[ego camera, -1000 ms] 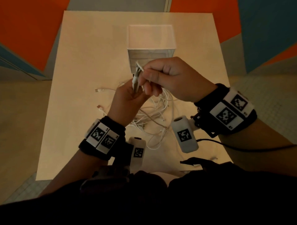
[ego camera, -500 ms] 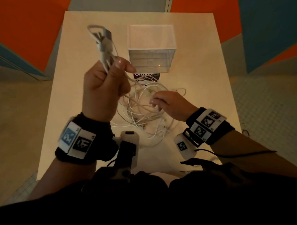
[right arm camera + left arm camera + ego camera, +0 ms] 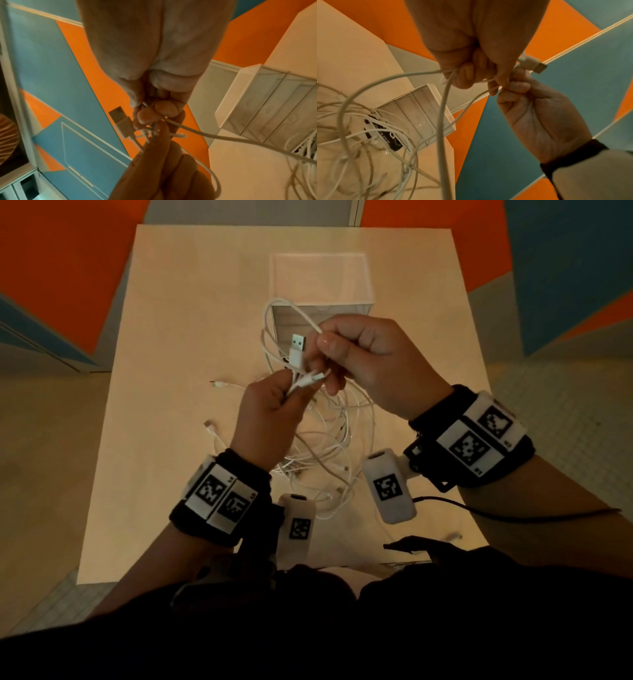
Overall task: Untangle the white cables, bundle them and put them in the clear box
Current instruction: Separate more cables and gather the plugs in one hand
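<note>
So this was mid-bundling, I'd say, with one cable being gathered up while the rest waited. The left hand (image 3: pixel 270 419) was clenched around a few folded strands of a white cable, with its USB plug (image 3: pixel 297 349) sticking up above the fist. The right hand (image 3: pixel 368 361) was right next to it, fingers curled and pinching a loop of cable (image 3: pixel 291 309) that arced up in front of the clear box (image 3: pixel 320 282). Both hands were lifted off the table (image 3: pixel 178 344).

The tangle of white cables (image 3: pixel 329 446) sat in a loose heap on the table below the hands, just in front of the box, with a couple of plug ends (image 3: pixel 216 384) trailing off to the left. From what I could see the box had nothing in it yet.

Next bit probably needed the right hand to feed that loop into the left fist without dragging the heap along, since the strand looked like it ran down into the mess.
</note>
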A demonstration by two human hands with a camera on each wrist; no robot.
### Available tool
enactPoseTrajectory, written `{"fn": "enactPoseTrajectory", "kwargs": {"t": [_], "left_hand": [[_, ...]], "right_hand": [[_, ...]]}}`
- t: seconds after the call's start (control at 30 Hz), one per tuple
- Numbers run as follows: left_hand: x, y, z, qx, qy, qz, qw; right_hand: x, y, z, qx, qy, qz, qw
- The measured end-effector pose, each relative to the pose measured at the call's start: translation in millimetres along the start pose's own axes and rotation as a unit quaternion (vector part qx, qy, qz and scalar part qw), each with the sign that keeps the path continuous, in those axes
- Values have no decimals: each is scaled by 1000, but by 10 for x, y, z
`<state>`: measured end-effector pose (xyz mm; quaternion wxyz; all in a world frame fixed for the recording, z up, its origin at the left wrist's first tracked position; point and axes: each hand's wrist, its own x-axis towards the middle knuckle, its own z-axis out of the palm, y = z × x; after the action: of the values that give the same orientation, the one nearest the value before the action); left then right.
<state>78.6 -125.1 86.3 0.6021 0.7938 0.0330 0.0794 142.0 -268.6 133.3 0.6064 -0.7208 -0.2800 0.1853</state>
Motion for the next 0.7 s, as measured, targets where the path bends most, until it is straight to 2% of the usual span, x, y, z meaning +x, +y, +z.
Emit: {"fn": "enactPoseTrajectory", "kwargs": {"t": [0.1, 0.17, 0.23, 0.27, 0.3, 0.37, 0.4, 0.57, 0.63, 0.7], "left_hand": [[23, 9, 35, -15, 14, 11, 1000], [59, 10, 20, -31, 25, 7, 999], [110, 12, -15, -64, 42, -6, 997], [143, 19, -41, -75, 51, -10, 996], [167, 28, -61, -81, 53, -7, 995], [183, 93, -90, -89, 37, 13, 995], [179, 133, -100, -90, 29, 26, 995], [171, 222, -199, -106, 17, 67, 992], [145, 232, -216, -104, 26, 69, 992], [118, 208, -228, -113, 40, 54, 991]], "right_hand": [[7, -4, 27, 28, 4, -7, 1000], [-10, 40, 21, 38, 51, -25, 998], [-32, 158, -4, -5, 107, -21, 994], [-41, 235, 1, -53, 104, 3, 993], [-53, 325, 24, -119, 70, 41, 990], [-108, 542, 113, -252, -38, 94, 962], [-141, 654, 163, -281, -65, 101, 952], [-202, 1015, 210, -255, -5, 167, 952], [-161, 1065, 183, -285, -8, 160, 945], [-115, 1048, 152, -319, -15, 123, 940]]}}
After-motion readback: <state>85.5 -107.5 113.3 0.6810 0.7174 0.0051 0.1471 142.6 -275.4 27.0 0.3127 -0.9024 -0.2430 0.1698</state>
